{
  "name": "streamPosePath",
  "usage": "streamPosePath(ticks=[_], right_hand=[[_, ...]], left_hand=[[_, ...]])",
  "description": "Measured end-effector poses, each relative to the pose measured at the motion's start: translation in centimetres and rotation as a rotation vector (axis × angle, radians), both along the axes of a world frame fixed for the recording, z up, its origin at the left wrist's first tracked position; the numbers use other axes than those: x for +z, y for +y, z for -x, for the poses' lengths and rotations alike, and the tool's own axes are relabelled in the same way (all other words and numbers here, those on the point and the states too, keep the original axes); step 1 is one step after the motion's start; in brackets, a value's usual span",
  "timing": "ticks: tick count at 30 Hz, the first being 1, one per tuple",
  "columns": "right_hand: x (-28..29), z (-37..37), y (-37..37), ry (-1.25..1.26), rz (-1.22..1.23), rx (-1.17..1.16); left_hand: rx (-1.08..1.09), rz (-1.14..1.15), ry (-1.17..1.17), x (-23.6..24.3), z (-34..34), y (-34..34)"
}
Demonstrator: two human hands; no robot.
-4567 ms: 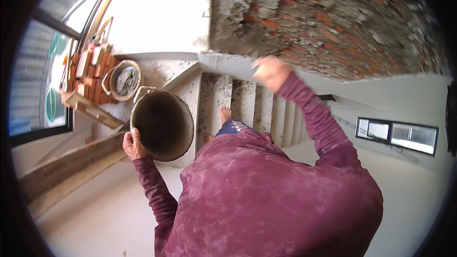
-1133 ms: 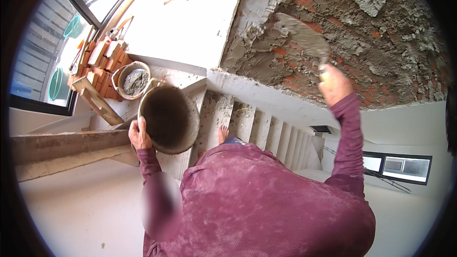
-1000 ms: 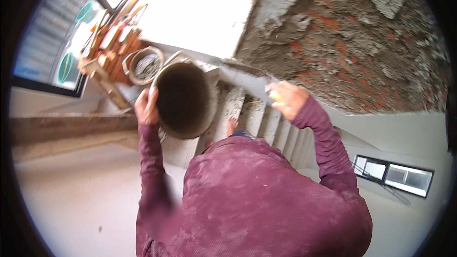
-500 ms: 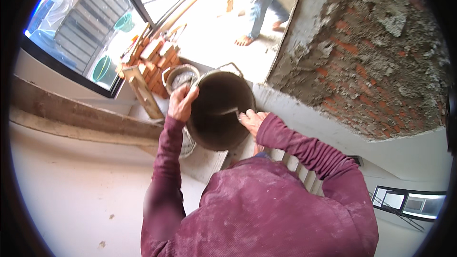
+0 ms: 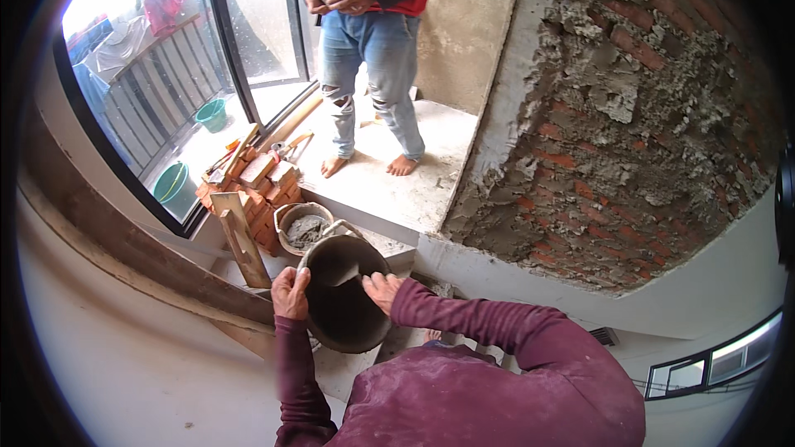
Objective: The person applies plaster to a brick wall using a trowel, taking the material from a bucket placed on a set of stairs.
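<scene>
Left hand (image 5: 290,292): clenched on the near left rim of the dark bucket (image 5: 344,302), holding it up.
Right hand (image 5: 383,290): closed round a trowel (image 5: 346,273) whose blade dips into the bucket.
Bucket: between both hands, above the steps.
Behind: second bucket (image 5: 303,229) of mortar, stacked bricks (image 5: 261,186), a person standing on the landing (image 5: 389,190).

one head-worn fisheye view looks steeply down, close over the hands.
</scene>
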State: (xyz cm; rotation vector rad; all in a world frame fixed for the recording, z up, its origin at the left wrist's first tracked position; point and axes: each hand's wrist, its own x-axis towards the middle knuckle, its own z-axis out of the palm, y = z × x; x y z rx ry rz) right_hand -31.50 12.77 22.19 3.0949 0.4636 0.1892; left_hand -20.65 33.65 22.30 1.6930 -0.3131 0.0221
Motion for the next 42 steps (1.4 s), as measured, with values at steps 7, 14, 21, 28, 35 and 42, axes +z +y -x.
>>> streamPosePath(ticks=[7, 14, 21, 28, 35, 42], right_hand=[[0.7, -1.0, 1.5, 0.499, -0.063, 0.238], [0.6, -5.2, 7.2, -0.014, 0.097, 0.067], [4.5, -3.5, 10.6, 0.426, -0.022, 0.415], [2.8, -3.8, 15.3, 0.174, -0.046, 0.562], [6.7, -6.6, 17.3, 0.012, -0.185, 0.462], [7.6, -5.4, 18.0, 0.211, -0.021, 0.494]], left_hand=[[0.264, -0.185, -0.151, 4.9, -0.2, 4.5], [0.251, -0.005, -0.073, 3.8, -1.1, 9.1], [0.305, -0.042, -0.052, 3.3, 1.8, 16.4], [0.231, 0.060, -0.063, 5.6, 2.1, 18.7], [0.251, 0.156, -0.078, 4.6, 1.4, 20.5], [0.458, 0.130, -0.107, 2.2, 1.3, 22.2]])
